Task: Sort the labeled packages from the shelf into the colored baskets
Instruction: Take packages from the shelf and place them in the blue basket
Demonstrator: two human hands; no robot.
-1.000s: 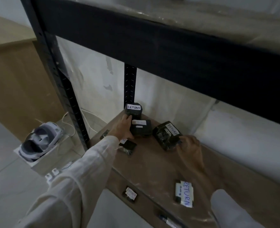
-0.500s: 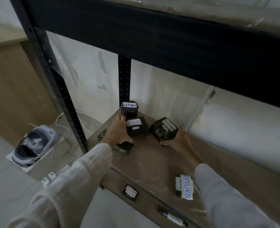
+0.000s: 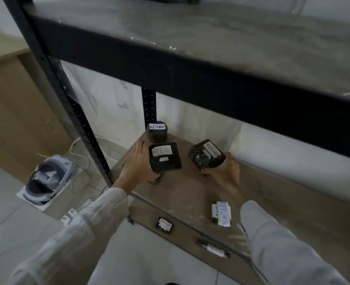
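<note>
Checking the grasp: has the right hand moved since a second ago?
Yes. The right hand has moved left, toward the upright package by the rear post, and now grips the tilted package it was beside.

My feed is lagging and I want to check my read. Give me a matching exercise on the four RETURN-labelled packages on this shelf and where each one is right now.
Things:
1. upright round black package with a white RETURN label
2. square black package with a faded label
3. crinkled black package with a strip label
4. small flat package with blue RETURN lettering

Places:
A. gripped by the right hand
B. lying on the brown shelf board, near the right sleeve
C. standing at the back, by the black rear post
D. gripped by the left hand

Pairs: 1-C, 2-D, 3-A, 4-B.
</note>
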